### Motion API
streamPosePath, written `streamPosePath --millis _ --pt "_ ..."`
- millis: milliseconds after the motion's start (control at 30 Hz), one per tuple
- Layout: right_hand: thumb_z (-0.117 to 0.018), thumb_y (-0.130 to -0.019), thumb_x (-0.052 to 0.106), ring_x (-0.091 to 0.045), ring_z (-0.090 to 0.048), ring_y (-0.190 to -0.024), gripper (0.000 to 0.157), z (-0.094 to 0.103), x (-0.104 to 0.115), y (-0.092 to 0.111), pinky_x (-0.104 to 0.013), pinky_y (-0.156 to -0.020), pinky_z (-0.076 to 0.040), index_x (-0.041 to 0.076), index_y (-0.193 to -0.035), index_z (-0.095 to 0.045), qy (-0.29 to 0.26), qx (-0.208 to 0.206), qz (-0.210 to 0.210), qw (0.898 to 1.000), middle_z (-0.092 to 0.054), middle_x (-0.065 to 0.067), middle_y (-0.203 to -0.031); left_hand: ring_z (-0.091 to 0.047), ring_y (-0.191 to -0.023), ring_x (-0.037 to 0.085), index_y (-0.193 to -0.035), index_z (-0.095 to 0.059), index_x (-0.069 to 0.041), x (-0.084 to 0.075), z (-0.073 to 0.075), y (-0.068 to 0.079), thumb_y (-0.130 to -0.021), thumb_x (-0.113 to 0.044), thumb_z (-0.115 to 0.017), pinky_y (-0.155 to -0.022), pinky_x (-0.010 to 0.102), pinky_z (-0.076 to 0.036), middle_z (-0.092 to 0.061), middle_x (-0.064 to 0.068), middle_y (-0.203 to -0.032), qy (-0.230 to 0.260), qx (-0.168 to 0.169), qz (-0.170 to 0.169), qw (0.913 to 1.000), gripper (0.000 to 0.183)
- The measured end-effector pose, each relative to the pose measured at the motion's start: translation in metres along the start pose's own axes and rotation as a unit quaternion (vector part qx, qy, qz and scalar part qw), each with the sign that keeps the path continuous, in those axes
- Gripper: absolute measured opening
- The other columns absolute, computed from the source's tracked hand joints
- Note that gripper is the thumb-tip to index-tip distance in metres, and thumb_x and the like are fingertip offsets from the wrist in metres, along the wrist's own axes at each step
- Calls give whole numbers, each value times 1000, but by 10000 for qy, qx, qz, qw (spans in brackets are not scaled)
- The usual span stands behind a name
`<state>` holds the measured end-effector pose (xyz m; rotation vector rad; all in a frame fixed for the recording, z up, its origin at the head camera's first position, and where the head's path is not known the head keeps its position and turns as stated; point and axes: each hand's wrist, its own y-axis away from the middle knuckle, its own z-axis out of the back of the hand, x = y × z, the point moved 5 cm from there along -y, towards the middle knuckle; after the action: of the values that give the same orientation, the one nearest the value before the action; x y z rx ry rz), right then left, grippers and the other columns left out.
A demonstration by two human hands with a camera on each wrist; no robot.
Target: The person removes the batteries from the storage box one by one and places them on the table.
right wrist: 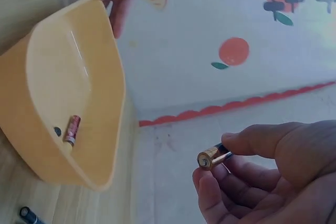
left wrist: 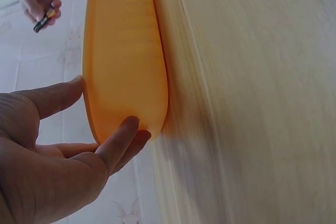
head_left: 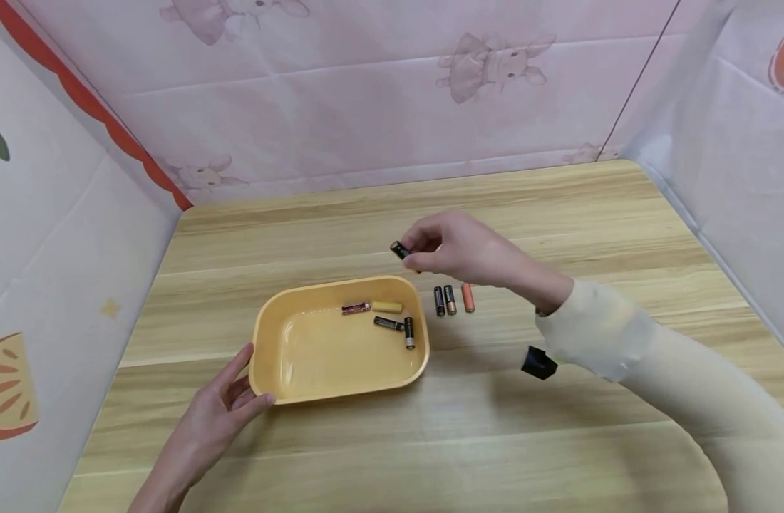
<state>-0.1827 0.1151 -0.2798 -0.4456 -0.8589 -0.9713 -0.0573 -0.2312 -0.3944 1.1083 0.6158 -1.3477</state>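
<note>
At the left, the left hand grips the near-left corner of a yellow tray on the bench, four batteries lying inside toward its right end. Past the far rim, the right hand pinches a dark battery in the air; beside the tray's right wall lie three loose batteries.

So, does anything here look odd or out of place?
One thing: a black object beside the right sleeve in the head view. It matches neither the batteries nor the yellow tray, and I can't tell what it is. Nothing looks spilled or damaged.
</note>
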Motion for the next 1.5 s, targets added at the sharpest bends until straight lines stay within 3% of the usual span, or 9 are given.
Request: streamPosePath --millis 267,600,967,1233,1500 --pt "-70 -99 11 -22 -65 -88 18 23 -25 22 -28 -74 -60 0 -113 -70 -381 -391 -502 9972 -70 -11 -98 -53 -133 33 -166 -13 -10 2 1 2 -95 -18 -77 -95 20 -55 -34 28 -160 -165 -1 90 9998 96" --pt "-68 -101 10 -19 -64 -86 26 30 -60 38 -26 -72 -60 -6 -120 -66 -913 -700 -1092 9873 -69 -15 -103 -51 -134 35 -166 -11 -10 2 0 1 -96 -18 -77 -96 21 -55 -32 29 -161 -119 36 108 9999 96" --pt "-67 -101 7 -22 -65 -86 29 24 -102 47 -27 -74 -61 -11 -122 -61 -1216 -897 -1580 9758 -69 -13 -99 -51 -133 33 -166 -13 -9 0 0 0 -96 -16 -77 -95 20 -55 -32 29 -161 -33 12 -9 10000 95" --pt "-67 -101 11 -24 -66 -84 28 11 -129 49 -36 -78 -63 -10 -119 -62 -1209 -822 -1887 9711 -71 -14 -98 -50 -134 33 -166 -12 -8 1 0 -1 -96 -16 -76 -95 20 -55 -29 29 -162 -10 28 -39 10000 95" --pt "-67 -101 7 -22 -63 -77 20 0 -148 50 -30 -67 -59 -9 -111 -62 -1294 -929 -2024 9663 -68 -13 -87 -51 -133 33 -166 -12 -6 0 0 -1 -96 -14 -76 -95 19 -54 -31 30 -161 34 32 -78 10000 95"
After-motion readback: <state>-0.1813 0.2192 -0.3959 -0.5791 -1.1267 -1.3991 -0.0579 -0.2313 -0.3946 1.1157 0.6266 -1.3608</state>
